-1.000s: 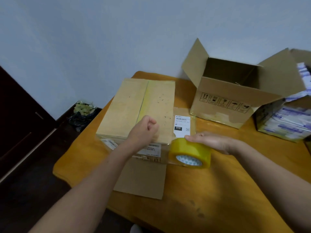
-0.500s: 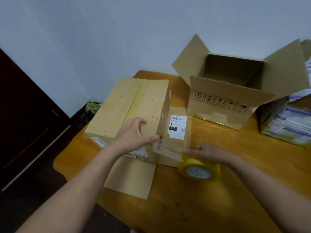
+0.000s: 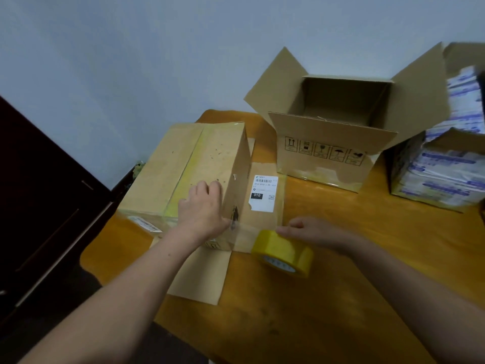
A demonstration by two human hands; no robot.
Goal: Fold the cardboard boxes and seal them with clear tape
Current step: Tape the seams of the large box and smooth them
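On the tabletop (image 3: 367,258), a tape strip (image 3: 245,231) is pressed to the side of the box (image 3: 183,164) by the flat fingers of the left hand (image 3: 203,208). The tape roll (image 3: 283,254) is gripped in the right hand (image 3: 312,232). Pulled askew, the strip could be creased or peeled loose.

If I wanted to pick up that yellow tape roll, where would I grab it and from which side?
Probably grip the tape roll by its wide outer band, from above and the right, where the right hand holds it. It is tilted, core facing the camera, and its pulled strip runs left to the closed box under the left hand, blocking that side.
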